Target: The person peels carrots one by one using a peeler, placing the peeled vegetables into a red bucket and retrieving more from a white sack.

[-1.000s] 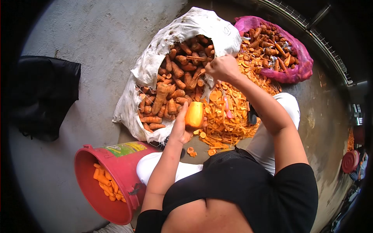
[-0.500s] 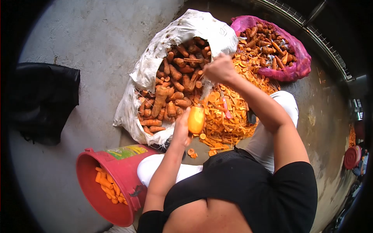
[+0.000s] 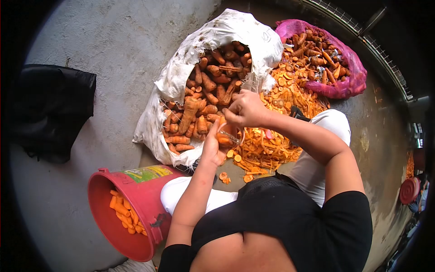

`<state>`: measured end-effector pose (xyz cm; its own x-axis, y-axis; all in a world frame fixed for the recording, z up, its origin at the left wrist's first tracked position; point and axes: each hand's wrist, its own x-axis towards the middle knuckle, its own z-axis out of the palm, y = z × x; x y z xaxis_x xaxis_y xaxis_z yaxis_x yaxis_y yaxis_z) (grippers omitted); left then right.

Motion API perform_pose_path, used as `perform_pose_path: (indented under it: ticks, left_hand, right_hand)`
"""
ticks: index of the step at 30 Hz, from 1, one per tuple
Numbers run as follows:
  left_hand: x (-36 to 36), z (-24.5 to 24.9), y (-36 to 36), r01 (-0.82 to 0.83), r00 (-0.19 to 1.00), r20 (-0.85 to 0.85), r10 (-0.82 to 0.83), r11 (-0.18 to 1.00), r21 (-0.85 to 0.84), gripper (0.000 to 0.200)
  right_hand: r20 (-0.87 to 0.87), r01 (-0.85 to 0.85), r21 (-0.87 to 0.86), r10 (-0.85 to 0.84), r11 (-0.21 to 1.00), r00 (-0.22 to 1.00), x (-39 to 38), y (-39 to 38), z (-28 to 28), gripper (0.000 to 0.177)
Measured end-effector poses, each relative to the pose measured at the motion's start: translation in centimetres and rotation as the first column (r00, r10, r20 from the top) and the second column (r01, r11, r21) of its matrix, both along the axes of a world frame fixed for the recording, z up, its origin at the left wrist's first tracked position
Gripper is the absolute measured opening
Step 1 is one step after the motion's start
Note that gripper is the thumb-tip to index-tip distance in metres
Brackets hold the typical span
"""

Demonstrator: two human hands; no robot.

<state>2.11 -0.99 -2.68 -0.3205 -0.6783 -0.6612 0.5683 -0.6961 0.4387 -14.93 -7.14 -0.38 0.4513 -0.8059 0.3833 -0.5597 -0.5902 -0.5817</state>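
Note:
My left hand point(image 3: 212, 148) is closed around a peeled carrot point(image 3: 223, 138) in front of the white sack's mouth. In my right hand point(image 3: 247, 109) is a peeler point(image 3: 237, 136), its thin frame lying across the carrot; the fingers cover its handle. Beyond both hands, the white sack point(image 3: 174, 81) lies open with many unpeeled carrots point(image 3: 192, 111) inside. Beneath and to the right of the hands spreads a heap of orange peelings and cut carrot ends point(image 3: 276, 152).
A red bucket point(image 3: 152, 192) lies tipped at lower left, with peeled carrots point(image 3: 123, 208) inside. A pink net sack point(image 3: 355, 81) of carrots and scraps stands at upper right. Black cloth point(image 3: 54, 109) is on the left. My white-trousered knees flank the peelings.
My right hand has come down and toward the left hand, bringing the peeler onto the carrot. The left hand stays near the same spot, still holding the carrot.

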Motion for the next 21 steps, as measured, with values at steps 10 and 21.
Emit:
perform_pose_path:
  ticks: [10, 21]
  left_hand:
    - [0.4, 1.3, 1.0, 0.123, 0.992, -0.002, -0.127, 0.968, -0.220, 0.042]
    - [0.8, 1.6, 0.8, 0.036, 0.997, 0.080, -0.009, 0.938, -0.345, 0.031]
  right_hand:
    - [-0.235, 0.310, -0.198, -0.352, 0.930, 0.906, -3.8, -5.1, -3.3, 0.040]
    - [0.262, 0.299, 0.204, -0.346, 0.932, 0.901, -2.0, -3.8, -0.1, 0.040]
